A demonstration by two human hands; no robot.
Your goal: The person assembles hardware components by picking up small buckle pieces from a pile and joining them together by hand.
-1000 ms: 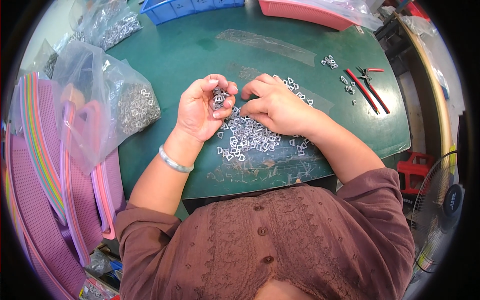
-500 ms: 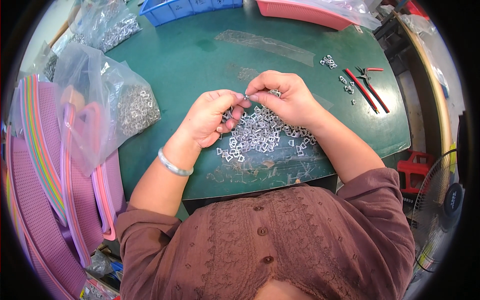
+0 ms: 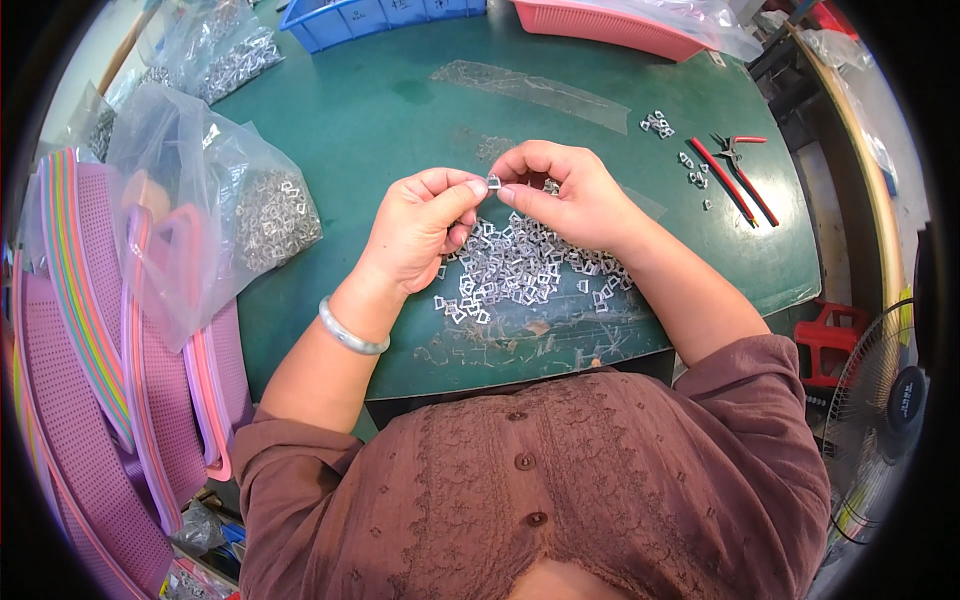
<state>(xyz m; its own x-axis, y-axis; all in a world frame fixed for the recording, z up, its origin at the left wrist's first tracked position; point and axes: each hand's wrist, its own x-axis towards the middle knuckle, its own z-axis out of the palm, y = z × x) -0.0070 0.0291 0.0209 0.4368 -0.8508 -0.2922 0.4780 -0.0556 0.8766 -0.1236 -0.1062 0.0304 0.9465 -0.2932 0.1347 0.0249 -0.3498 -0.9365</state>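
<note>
Between my two hands, just above the table, is a small silver metal buckle (image 3: 494, 183) shaped like an open frame. My left hand (image 3: 420, 225) pinches one side of it with thumb and forefinger, its other fingers curled in. From the opposite side my right hand (image 3: 570, 197) grips the same piece between thumb and fingertips. Below and between the hands spreads a loose pile of similar metal buckles (image 3: 520, 262) on the green table (image 3: 370, 110). Whether my curled left fingers hold more pieces is hidden.
Red-handled pliers (image 3: 735, 165) lie at the right, beside a few loose buckles (image 3: 658, 124). Clear plastic bags of metal parts (image 3: 275, 220) stand at the left, near stacked purple baskets (image 3: 85, 350). Blue (image 3: 370, 18) and pink trays (image 3: 610, 28) line the far edge. A fan (image 3: 870, 400) stands lower right.
My left fingers have curled in further, and the left hand has turned slightly. The buckle between my fingertips shows more plainly and sits a little higher. My right hand has barely moved.
</note>
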